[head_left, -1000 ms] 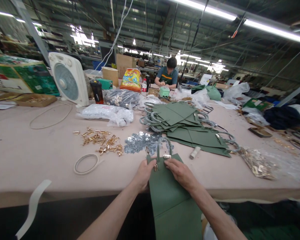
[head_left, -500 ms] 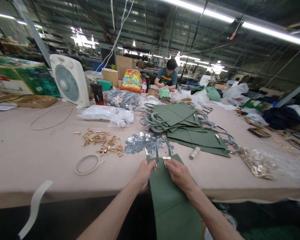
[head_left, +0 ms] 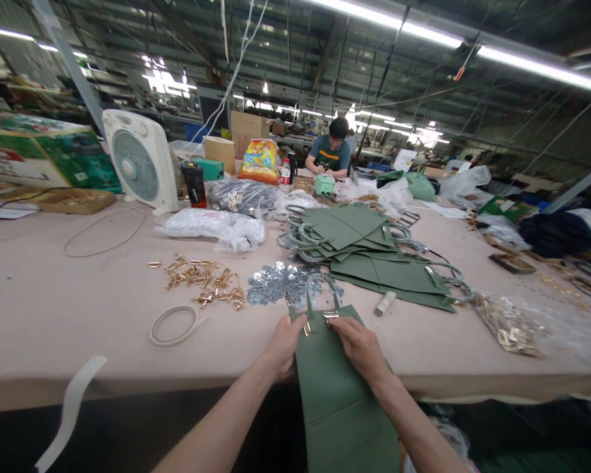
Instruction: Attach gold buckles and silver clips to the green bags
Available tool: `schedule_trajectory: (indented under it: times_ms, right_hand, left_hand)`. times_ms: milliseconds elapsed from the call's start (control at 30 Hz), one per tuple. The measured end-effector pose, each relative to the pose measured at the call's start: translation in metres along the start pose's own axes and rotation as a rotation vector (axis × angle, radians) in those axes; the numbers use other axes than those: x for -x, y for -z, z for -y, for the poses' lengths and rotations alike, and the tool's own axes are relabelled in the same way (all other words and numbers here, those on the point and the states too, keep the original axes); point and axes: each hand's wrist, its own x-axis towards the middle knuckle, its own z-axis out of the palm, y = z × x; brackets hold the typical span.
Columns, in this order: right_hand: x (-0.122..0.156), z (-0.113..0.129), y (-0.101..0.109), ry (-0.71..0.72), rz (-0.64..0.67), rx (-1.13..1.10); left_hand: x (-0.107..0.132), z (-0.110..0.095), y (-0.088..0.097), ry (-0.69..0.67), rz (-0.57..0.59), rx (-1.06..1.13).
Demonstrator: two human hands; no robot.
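Observation:
A green bag panel (head_left: 342, 387) hangs over the table's front edge, its top end resting at the edge. A looped handle (head_left: 320, 289), wrapped in clear film, rises from that end. My left hand (head_left: 284, 345) is closed on the panel's top left corner, beside shiny gold metal pieces (head_left: 306, 328). The fingers of my right hand (head_left: 359, 345) are pinched at a gold metal fitting (head_left: 330, 315) below the handle's right end; its lower part is hidden by the fingertips. Behind the panel lie a heap of small silver metal plates (head_left: 278, 284) and scattered gold metal fittings (head_left: 207, 279).
Stacked green bag panels with handles (head_left: 354, 230) lie beyond my hands. A tape roll (head_left: 175, 326) is at left, a small pale roll (head_left: 385, 303) at right. A fan (head_left: 136, 161) stands back left; a plastic bag of metal parts (head_left: 509, 325) lies right. Another person (head_left: 329, 154) sits across.
My right hand has shifted slightly right and down along the gold fitting, showing more of it. My left hand keeps its hold on the panel. The view has shifted slightly.

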Motion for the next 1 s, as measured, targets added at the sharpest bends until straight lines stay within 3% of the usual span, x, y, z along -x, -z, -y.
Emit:
schedule_trajectory:
  times_ms: [467,667,867,1000]
  right_hand:
    - [-0.013,0.026,0.006,0.017,0.124,0.253]
    - [0.005,0.020,-0.007,-0.082,-0.050,0.029]
    - [0.015,0.006,-0.013,-0.412,-0.367,-0.395]
    - [0.014,0.001,-0.009,-0.518,-0.543,-0.551]
  left_hand:
    - [-0.003,0.004,0.002,-0.001,0.065,0.061]
    - [0.000,0.004,0.005,-0.015,0.061,0.016]
    - [0.006,0.004,0.008,-0.036,0.078,-0.038]
    - [0.003,0.006,0.009,-0.042,0.072,-0.062]
